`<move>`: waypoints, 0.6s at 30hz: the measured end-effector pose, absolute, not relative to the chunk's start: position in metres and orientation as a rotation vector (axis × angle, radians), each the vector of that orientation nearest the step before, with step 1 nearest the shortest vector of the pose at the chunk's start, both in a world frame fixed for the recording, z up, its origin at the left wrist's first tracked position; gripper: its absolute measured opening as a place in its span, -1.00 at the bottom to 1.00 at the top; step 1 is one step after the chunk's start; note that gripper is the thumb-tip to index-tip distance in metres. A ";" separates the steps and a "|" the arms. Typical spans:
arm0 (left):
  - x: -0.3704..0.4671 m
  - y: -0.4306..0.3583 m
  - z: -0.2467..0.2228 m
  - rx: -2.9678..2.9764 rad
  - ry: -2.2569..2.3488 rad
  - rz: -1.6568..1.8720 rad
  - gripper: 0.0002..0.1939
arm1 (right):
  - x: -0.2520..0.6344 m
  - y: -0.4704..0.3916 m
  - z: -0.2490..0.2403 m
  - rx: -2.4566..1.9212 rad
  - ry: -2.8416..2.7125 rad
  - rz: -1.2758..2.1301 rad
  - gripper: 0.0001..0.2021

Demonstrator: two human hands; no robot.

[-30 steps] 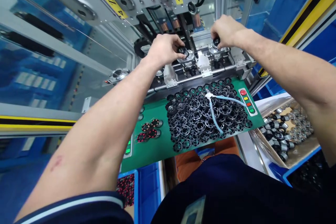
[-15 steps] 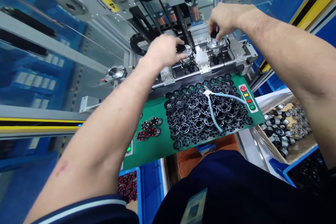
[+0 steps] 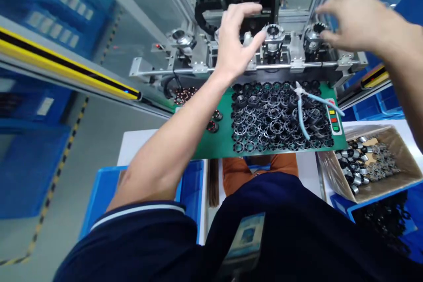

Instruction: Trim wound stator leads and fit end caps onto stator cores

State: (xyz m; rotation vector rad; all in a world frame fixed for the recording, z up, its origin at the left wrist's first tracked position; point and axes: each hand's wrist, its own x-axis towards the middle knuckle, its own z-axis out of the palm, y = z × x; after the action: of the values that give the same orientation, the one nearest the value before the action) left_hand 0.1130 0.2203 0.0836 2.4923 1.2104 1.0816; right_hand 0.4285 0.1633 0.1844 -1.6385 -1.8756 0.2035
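My left hand [image 3: 238, 37] is open beside the middle round metal holder [image 3: 274, 31], thumb and fingers spread, with the thumb tip close to the holder's rim. My right hand [image 3: 358, 20] hovers at the right holder [image 3: 315, 35], its thumb and fingers apart around the top. A black ring-shaped part sits in that right holder. Below the holders, many black slotted rings [image 3: 276, 114] lie close together on the green work surface [image 3: 211, 147]. Pliers with pale blue handles [image 3: 301, 114] rest on top of these rings.
Copper-wound rings [image 3: 185, 95] sit left on the green surface, partly behind my left arm. A button panel [image 3: 334, 116] is at its right edge. A lined carton [image 3: 390, 158] of metal parts stands right. A metal rail [image 3: 257, 67] crosses in front of the holders.
Both hands have opened and drawn off the holders, where their fingers were closed around the tops. The view has shifted, bringing the whole rail and the left holder into sight.
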 end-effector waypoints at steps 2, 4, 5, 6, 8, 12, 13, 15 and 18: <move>0.074 0.177 0.078 2.566 1.124 1.164 -0.36 | 0.385 0.095 0.213 -1.765 -2.307 -0.149 -0.55; 0.038 0.129 0.058 2.606 1.045 1.223 -0.39 | 0.334 0.023 0.214 -1.666 -2.423 -0.322 -0.56; 0.023 0.107 0.045 2.605 1.038 1.233 -0.49 | 0.308 -0.006 0.204 -1.517 -2.508 -0.364 -0.64; 0.012 0.086 0.030 2.611 1.014 1.228 -0.57 | 0.285 -0.028 0.188 -1.508 -2.573 -0.361 -0.70; 0.001 0.054 0.001 2.607 1.012 1.157 -0.66 | 0.249 -0.048 0.145 -1.529 -2.690 -0.207 -0.69; 0.005 0.029 -0.034 2.518 1.145 0.907 -0.78 | 0.216 -0.025 0.072 -1.734 -2.751 -0.077 -0.69; 0.007 0.029 -0.039 2.487 1.160 0.885 -0.80 | 0.212 -0.016 0.063 -1.763 -2.751 -0.070 -0.68; 0.010 0.030 -0.043 2.432 1.156 0.898 -0.82 | 0.206 -0.004 0.053 -1.789 -2.743 -0.075 -0.67; 0.009 0.031 -0.044 2.322 1.142 1.011 -0.87 | 0.202 0.001 0.056 -1.806 -2.734 -0.079 -0.66</move>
State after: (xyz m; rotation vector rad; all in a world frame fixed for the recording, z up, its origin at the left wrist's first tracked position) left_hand 0.0090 0.0308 -0.0442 2.3219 1.1423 1.0108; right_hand 0.2019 0.0007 0.0565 -1.8062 -2.7343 -0.0794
